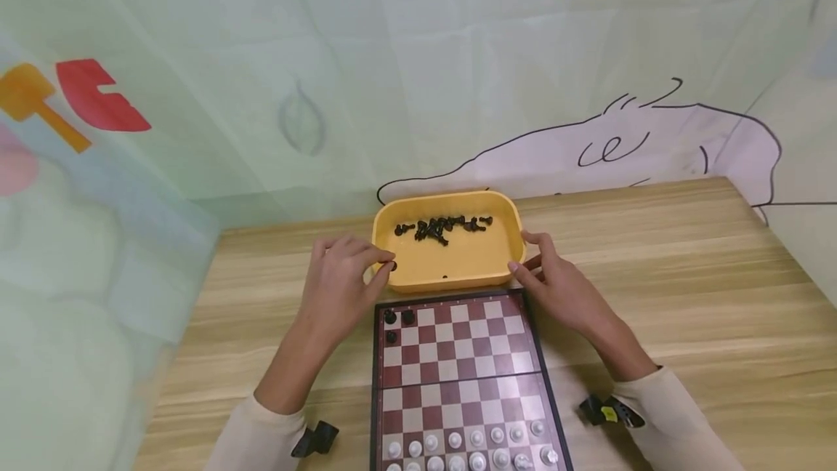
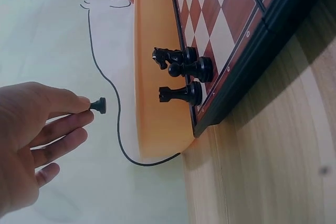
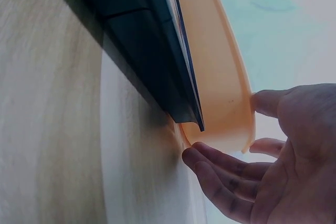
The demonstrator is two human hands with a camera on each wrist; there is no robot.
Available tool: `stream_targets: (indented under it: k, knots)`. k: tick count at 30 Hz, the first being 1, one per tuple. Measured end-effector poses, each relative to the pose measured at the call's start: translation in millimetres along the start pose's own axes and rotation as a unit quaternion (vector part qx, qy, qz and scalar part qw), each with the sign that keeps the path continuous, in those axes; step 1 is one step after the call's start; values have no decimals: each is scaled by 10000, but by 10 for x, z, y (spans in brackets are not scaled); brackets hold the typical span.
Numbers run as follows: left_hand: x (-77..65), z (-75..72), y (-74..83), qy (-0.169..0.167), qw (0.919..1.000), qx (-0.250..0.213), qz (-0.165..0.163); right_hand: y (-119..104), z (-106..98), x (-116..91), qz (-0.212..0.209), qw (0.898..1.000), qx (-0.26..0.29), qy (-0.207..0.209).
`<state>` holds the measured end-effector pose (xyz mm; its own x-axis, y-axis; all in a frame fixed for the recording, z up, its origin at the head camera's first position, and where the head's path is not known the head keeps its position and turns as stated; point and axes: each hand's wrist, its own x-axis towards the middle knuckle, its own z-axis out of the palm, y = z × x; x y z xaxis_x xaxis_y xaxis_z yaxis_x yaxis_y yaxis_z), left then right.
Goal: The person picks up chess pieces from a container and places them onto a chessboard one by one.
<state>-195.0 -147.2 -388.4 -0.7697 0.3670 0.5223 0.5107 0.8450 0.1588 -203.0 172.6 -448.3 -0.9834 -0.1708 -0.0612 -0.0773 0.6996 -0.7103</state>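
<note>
My left hand (image 1: 340,278) pinches a small black chess piece (image 2: 99,105) by its top between thumb and fingertips, over the tray's front left corner. Its round base shows; its head is hidden in the fingers. My right hand (image 1: 559,286) holds the yellow tray (image 1: 471,256) at its right end, thumb on the rim and fingers spread along the side. Several black chess pieces (image 1: 434,228) lie in a heap inside. On the chessboard (image 1: 458,349), a black rook (image 2: 181,94), knight (image 2: 170,56) and pawn (image 2: 195,70) stand at the far left corner.
White chess pieces (image 1: 476,437) stand in two rows at the board's near end. The board lies just in front of the tray on a wooden table (image 1: 660,260). Behind the table hangs a printed cloth (image 1: 458,78).
</note>
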Motion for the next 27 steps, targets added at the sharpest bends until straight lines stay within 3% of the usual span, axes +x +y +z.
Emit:
stream_targets:
  k: [27]
  knots:
    - [-248,-18,135,-361,9993,-58,-64,24,4,10,-9,10000,-33,-24]
